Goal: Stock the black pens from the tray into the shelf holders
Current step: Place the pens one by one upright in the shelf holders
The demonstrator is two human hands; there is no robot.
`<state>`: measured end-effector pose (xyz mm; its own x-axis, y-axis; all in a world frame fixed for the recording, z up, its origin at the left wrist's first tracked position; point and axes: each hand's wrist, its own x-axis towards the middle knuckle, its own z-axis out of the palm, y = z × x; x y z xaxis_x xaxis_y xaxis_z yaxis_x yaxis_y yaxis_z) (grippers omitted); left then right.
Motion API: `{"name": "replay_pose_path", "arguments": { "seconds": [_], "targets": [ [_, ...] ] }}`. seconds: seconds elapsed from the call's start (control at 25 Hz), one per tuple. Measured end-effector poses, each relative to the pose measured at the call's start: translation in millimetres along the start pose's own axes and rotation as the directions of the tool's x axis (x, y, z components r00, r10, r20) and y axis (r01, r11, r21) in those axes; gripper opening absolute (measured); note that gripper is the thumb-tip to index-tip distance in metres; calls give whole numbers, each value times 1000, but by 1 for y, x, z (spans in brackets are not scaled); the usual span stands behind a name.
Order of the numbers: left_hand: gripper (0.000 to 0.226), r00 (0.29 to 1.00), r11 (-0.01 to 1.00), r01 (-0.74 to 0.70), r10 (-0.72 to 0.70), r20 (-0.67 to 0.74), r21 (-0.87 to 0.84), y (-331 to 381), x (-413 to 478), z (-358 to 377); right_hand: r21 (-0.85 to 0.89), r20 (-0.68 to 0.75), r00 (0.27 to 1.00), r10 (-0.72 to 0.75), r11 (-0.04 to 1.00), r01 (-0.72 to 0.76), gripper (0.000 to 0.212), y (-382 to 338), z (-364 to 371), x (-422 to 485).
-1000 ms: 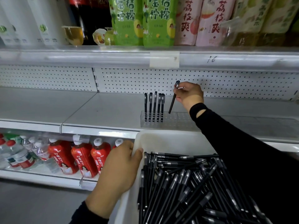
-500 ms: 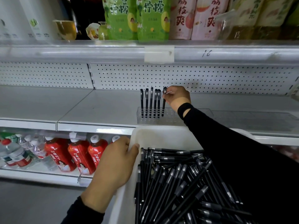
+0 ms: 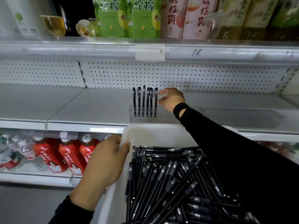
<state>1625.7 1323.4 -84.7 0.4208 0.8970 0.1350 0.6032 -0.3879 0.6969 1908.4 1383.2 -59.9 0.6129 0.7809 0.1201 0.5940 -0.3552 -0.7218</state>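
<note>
As sleeve (image 3: 226,151) crosses tray (image 3: 153,131) — red bottles (image 3: 68,154) below

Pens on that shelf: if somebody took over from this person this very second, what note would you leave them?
Left hand grips the white tray by its left rim.
Right hand is open, fingertips beside the rightmost pen, holding nothing visible.
Done: six pens stand upright at the left end of the clear holder.
Left: many loose pens lie in the tray; fill the remaining holes, then the second holder to the right.
</note>
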Motion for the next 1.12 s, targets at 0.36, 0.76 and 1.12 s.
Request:
{"name": "replay_pose_path", "arguments": {
  "seconds": [0.36,0.76,1.12],
  "targets": [
    [23,1000,1000,7,-7,8,-4,1,-1,1,-279,317,865,-388,834,476,25,-13,-47,-125],
    [22,1000,1000,-1,0,14,14,3,-3,-1,-346,766,549,-336,505,791,49,10,-35,-184],
    [24,1000,999,10,-11,13,38,5,-5,-3,-310,740,544,-396,516,798,33,18,-27,-178]
  ]
}}
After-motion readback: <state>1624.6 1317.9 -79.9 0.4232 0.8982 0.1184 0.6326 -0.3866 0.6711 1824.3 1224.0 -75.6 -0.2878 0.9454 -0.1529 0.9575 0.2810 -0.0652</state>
